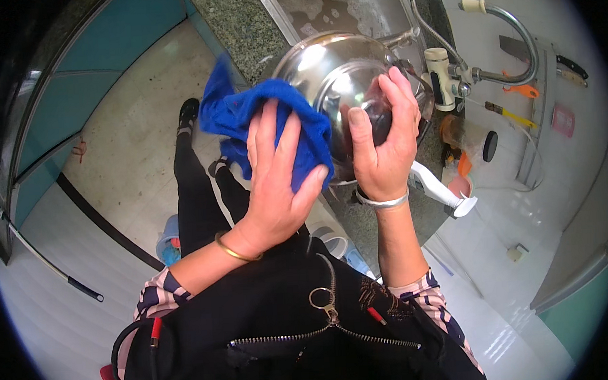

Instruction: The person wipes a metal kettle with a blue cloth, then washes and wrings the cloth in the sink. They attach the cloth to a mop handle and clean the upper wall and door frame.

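A shiny stainless-steel kettle (342, 82) lies tilted at the edge of the granite counter, its rounded metal surface facing me. Bunched under my left hand (278, 196) is a blue cloth (228, 114), held against the kettle's left side. One loose end of the cloth hangs out to the left and looks blurred. My right hand (389, 139) grips the kettle from the right, thumb and fingers spread on the metal. Part of the kettle's far right side is hidden behind that hand.
Beyond the kettle is a sink (281, 8) holding cloudy water. A tap with a curved spout (525, 28) stands at its right. Knives (571, 67) hang on the wall. A white plastic handle (438, 188) juts from the counter. A blue bucket (169, 230) sits on the floor.
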